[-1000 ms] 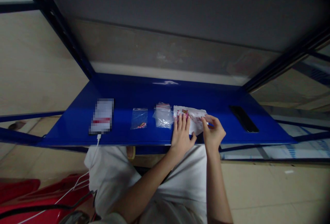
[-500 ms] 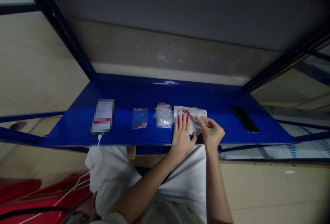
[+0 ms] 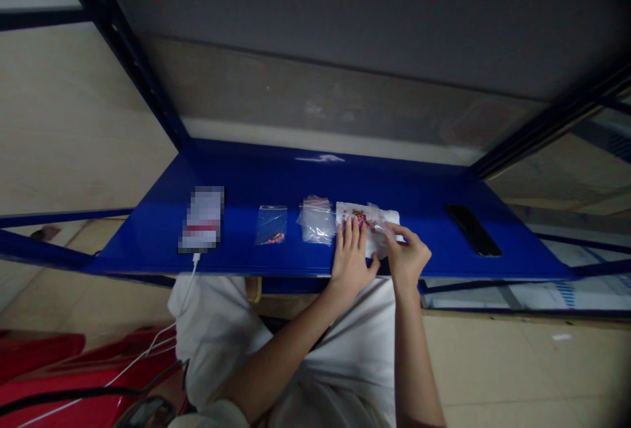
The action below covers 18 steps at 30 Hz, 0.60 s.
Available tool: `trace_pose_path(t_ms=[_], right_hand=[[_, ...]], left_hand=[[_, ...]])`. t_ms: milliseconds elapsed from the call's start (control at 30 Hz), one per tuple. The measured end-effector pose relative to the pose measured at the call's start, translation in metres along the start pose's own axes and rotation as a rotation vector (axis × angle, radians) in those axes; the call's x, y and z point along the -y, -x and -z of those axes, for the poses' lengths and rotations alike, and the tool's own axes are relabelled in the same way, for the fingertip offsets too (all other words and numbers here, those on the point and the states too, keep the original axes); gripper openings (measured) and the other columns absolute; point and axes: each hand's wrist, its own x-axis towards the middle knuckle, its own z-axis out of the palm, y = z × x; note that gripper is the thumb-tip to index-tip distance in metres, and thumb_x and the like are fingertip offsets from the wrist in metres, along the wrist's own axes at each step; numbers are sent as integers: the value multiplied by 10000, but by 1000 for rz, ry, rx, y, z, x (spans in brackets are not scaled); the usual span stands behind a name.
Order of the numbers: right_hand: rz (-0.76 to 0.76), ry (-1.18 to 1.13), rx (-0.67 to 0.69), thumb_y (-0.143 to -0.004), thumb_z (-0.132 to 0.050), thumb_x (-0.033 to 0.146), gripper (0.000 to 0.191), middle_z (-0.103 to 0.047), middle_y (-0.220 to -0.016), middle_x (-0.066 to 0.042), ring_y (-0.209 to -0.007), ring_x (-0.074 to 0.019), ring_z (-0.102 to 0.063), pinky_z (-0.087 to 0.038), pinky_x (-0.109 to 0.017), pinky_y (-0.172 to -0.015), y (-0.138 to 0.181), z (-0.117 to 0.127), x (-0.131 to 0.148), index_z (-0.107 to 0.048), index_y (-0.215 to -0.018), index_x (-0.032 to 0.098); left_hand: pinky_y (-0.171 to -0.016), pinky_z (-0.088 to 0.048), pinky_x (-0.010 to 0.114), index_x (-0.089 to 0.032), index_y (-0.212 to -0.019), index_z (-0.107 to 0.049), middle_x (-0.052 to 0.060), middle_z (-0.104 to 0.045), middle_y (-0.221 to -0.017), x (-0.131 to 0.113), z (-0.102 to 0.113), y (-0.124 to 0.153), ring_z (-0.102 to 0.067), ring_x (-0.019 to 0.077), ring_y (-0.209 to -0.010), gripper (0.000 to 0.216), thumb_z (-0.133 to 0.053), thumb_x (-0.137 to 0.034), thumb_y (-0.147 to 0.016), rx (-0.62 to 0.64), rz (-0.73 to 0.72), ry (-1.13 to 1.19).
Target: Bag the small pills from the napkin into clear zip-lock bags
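A sheet of white paper point(image 3: 393, 210) lies near the front edge of the blue shelf. Small pink and brown pieces, capsule-like point(image 3: 361, 215), are heaped on it. My left hand point(image 3: 350, 257) rests flat with its fingers stretched out, the fingertips at the near side of the heap. Just to the right, my right hand point(image 3: 408, 256) pinches a clear plastic bag point(image 3: 375, 215) over the paper, beside the pieces. Left of the paper is a stack of clear zip bags point(image 3: 317, 223). Farther left lies another zip bag point(image 3: 271, 221) with several of the pieces in its lower corner.
On the left of the blue shelf point(image 3: 256, 171) lies a phone point(image 3: 203, 217) with a white cable point(image 3: 186, 293) hanging over the front edge. A dark phone point(image 3: 473, 229) is on the right. Blue uprights frame both ends. A red object point(image 3: 54, 375) stands at lower left.
The clear bag in my right hand has shifted a little left over the paper, nearer the pieces. My left hand stays nearly still; the whole view has shifted slightly.
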Motion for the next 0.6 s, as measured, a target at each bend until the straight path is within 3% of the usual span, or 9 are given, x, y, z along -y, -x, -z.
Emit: trace_pose_path(t_ms=[167, 367, 600], right_hand=[[-31, -36, -55, -758, -593, 484, 366, -724, -829, -95, -729, -228, -661, -491, -282, -621, -1, -1, 5, -734, -832, 154], [18, -47, 85, -707, -643, 525, 442, -728, -881, -103, -807, -258, -673, -498, -329, -722, 2, -7, 0, -726, -928, 151], [-27, -36, 146, -740, -588, 549, 479, -734, -860, -106, -750, -266, -689, -498, -317, -637, 1, -4, -4, -715, -1000, 168]], left_hand=[[-1148, -127, 472, -58, -1408, -246, 136, -141, -1517, 0, 2, 0, -46, 295, -1403, 671, -382, -419, -859, -1, 0, -6], [-1150, -130, 459, -49, -1422, -205, 133, -130, -1520, 0, 2, 0, -51, 294, -1402, 702, -373, -439, -863, 2, 0, -15], [-1148, -125, 475, -56, -1426, -196, 143, -153, -1514, 0, 2, 1, -80, 299, -1400, 715, -360, -466, -864, 9, 6, -43]])
